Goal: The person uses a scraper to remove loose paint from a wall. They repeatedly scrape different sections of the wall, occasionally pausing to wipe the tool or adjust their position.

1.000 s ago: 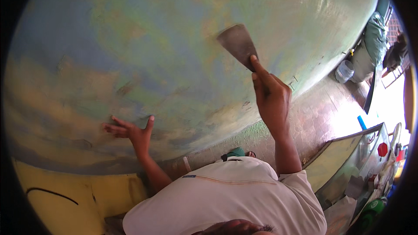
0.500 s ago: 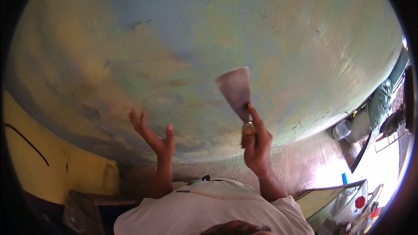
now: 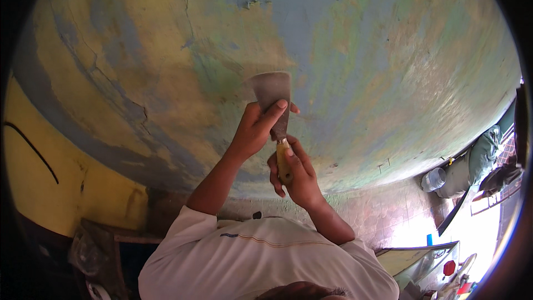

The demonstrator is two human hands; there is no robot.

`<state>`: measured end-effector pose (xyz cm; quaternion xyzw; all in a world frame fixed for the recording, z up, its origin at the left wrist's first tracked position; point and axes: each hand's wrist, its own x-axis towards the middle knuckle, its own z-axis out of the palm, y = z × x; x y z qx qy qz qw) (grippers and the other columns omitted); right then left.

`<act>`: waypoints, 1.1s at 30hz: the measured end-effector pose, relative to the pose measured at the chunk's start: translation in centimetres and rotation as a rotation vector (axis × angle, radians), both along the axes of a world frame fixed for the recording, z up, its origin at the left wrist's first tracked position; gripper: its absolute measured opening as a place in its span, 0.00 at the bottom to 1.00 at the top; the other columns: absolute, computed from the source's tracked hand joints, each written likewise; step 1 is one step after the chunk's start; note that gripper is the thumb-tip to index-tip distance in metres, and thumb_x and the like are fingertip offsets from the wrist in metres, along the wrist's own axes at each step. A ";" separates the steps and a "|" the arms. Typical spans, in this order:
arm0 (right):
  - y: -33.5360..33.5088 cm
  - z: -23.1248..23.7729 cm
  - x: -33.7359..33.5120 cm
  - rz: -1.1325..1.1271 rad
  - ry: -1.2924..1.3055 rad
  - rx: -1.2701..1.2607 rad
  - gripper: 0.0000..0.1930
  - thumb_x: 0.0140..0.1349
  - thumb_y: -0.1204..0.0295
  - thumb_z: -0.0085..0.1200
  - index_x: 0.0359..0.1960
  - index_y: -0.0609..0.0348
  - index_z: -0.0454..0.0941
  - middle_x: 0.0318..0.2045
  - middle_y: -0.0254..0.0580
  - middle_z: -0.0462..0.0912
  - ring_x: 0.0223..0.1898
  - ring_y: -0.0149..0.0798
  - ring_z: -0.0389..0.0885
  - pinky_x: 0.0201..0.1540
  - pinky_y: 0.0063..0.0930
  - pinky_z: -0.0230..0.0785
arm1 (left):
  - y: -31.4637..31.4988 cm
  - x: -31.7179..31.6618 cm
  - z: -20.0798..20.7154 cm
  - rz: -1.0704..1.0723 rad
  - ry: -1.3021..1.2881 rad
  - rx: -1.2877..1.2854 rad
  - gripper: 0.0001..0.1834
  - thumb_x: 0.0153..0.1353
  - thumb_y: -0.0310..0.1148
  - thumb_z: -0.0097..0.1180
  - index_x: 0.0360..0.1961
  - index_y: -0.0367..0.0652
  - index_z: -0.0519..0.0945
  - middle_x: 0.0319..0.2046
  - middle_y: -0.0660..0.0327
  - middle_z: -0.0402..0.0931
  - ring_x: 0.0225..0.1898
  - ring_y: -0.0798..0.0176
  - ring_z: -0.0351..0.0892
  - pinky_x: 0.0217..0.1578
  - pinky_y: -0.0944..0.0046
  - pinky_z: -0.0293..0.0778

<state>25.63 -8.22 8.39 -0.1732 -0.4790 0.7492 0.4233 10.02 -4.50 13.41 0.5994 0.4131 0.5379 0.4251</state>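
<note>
A putty knife (image 3: 271, 91) with a broad grey metal blade and a light wooden handle (image 3: 283, 161) is held between both hands, blade pointing away from me. My right hand (image 3: 300, 176) closes round the handle. Across the lower blade lies the thumb of my left hand (image 3: 258, 126), while its other fingers pass behind the metal, gripping it. Beyond the blade rises a wall (image 3: 355, 61) patched in blue, green and tan, with flaking paint and thin cracks. Whether the blade's edge touches the wall, I cannot tell.
To the left is a yellow wall (image 3: 72, 183) with a black cable (image 3: 34, 150). At the right stand a clear plastic container (image 3: 433, 179) and greenish sacking (image 3: 484, 153) by a bright opening. A glass-topped case (image 3: 422, 261) sits lower right; a plastic bag (image 3: 89, 256) lies lower left.
My left hand has come across from the left, where it was open and empty, and taken hold of the blade. The putty knife has moved slightly left with my right hand.
</note>
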 end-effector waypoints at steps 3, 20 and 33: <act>0.2 0.0 0.3 0.191 0.019 -0.046 0.24 0.76 0.49 0.32 0.55 0.58 0.63 0.25 0.36 0.69 0.15 0.24 0.63 0.15 0.18 0.55 | 0.5 0.2 0.6 -0.053 -0.028 -0.013 0.23 0.73 0.48 0.48 0.35 0.37 0.83 0.20 0.68 0.75 0.23 0.76 0.69 0.26 0.69 0.65; 1.3 -0.7 0.7 -0.052 -0.073 -0.034 0.22 0.76 0.49 0.32 0.42 0.56 0.67 0.15 0.31 0.64 0.10 0.21 0.51 0.11 0.17 0.45 | 2.8 2.8 -2.2 0.164 -0.094 0.123 0.24 0.72 0.48 0.48 0.32 0.38 0.83 0.16 0.71 0.72 0.19 0.77 0.65 0.21 0.69 0.59; 1.1 -1.8 1.1 -0.029 -0.160 -0.050 0.21 0.77 0.50 0.32 0.39 0.56 0.65 0.17 0.31 0.66 0.14 0.21 0.57 0.15 0.18 0.49 | 2.9 3.7 -4.0 0.235 -0.139 0.138 0.24 0.72 0.47 0.49 0.31 0.38 0.84 0.13 0.69 0.71 0.16 0.77 0.61 0.18 0.68 0.56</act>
